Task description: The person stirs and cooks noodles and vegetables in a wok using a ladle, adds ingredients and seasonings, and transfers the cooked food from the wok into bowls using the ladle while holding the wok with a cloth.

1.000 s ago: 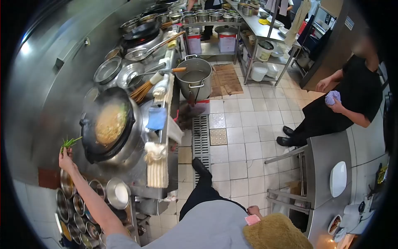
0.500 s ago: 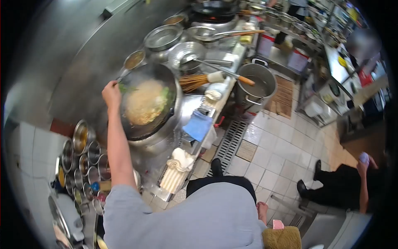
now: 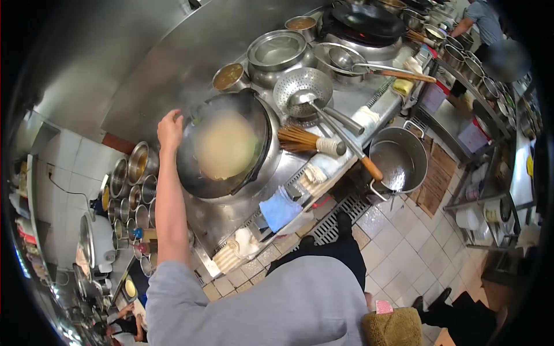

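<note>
My left hand point(image 3: 169, 131) hovers at the left side of a black wok point(image 3: 190, 167), with nothing visible in its loosely bent fingers. Pale food point(image 3: 226, 145) fills the middle of the wok, blurred, with green bits at its edge. Just beyond the wok stands a small metal pot of brown broth point(image 3: 229, 76), apart from the hand. Only a sliver of my right hand point(image 3: 369, 300) shows at my hip, beside a brown towel point(image 3: 392, 327); its fingers are hidden.
Right of the wok lie a perforated strainer point(image 3: 303, 86), a ladle with an orange-brown handle end point(image 3: 369, 167), a bamboo brush point(image 3: 300, 140) and a blue cloth point(image 3: 280, 207). A large stockpot point(image 3: 398, 158) stands beyond the counter edge. Several metal seasoning pots point(image 3: 133, 199) sit at left.
The view has swung, so the stove sits farther right. My left hand, earlier at the broth pot's handle, is now away from it. My right hand has become mostly hidden.
</note>
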### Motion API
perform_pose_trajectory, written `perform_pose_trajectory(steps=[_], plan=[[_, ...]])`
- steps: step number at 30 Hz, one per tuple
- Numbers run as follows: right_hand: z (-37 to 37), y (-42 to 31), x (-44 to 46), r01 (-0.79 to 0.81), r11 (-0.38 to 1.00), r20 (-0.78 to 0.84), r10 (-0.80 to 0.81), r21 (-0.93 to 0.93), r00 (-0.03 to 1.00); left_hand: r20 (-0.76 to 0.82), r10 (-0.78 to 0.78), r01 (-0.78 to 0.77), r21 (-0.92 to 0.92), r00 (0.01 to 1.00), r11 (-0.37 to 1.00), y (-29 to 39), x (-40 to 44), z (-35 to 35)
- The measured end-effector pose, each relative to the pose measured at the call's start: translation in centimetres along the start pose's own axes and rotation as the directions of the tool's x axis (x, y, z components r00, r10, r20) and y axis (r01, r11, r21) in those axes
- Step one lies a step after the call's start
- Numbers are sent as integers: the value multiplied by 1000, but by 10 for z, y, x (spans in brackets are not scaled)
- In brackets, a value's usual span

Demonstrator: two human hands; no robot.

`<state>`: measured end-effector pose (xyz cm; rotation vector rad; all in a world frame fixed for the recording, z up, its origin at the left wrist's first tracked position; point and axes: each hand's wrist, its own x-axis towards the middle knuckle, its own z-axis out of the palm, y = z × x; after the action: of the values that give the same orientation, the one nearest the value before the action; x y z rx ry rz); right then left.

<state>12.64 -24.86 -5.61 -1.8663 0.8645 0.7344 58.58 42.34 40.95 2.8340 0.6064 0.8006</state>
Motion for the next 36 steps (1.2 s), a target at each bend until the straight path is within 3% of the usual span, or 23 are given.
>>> perform_pose_trajectory(steps=[3,5,7,10,13,15,16,18,21,25,26,29,30,33,35,36], plan=[[-64,-46,72,-159,940,96,135,303,986,-48,-30,31,16,998,999,11,-5,-12],[-99,-116,101,38,904,-73,-8,425,997,-59,-100,98,-41,993,994,24,-19,-28],[-131,-207,116,229,862,-134,-189,453,973,-114,-79,70,-75,990,995,40,-50,-42],[-154,-348,112,466,791,-192,-425,397,885,-108,-77,71,-59,991,996,53,-124,-45],[-138,-472,79,663,655,-203,-638,362,742,84,-314,314,14,946,949,52,-223,-27],[-110,-517,82,790,574,-169,-775,213,609,194,-412,403,84,891,911,37,-299,-8],[-94,-536,80,821,544,-109,-818,175,565,196,-402,371,175,894,912,33,-334,0],[-71,-562,76,857,515,56,-857,34,513,256,-451,377,291,855,879,36,-374,5],[-57,-584,67,874,444,255,-837,-199,484,384,-565,482,296,730,825,36,-406,7],[-47,-599,50,779,449,259,-767,-437,587,454,-568,575,137,687,806,22,-418,12],[-43,-592,67,828,363,217,-848,-427,484,452,-555,561,135,699,817,21,-415,14],[-48,-597,51,835,420,266,-811,-355,521,449,-536,535,143,715,833,25,-406,16],[-48,-594,41,883,371,297,-842,-288,450,449,-562,555,163,695,816,25,-405,18],[-43,-593,-10,792,610,336,-743,-19,579,473,-626,635,166,620,754,25,-401,17],[-30,-587,-53,722,659,388,-734,208,558,511,-623,660,136,592,739,17,-402,22],[-20,-584,-71,717,666,427,-721,207,546,517,-623,654,150,587,741,16,-400,22]])
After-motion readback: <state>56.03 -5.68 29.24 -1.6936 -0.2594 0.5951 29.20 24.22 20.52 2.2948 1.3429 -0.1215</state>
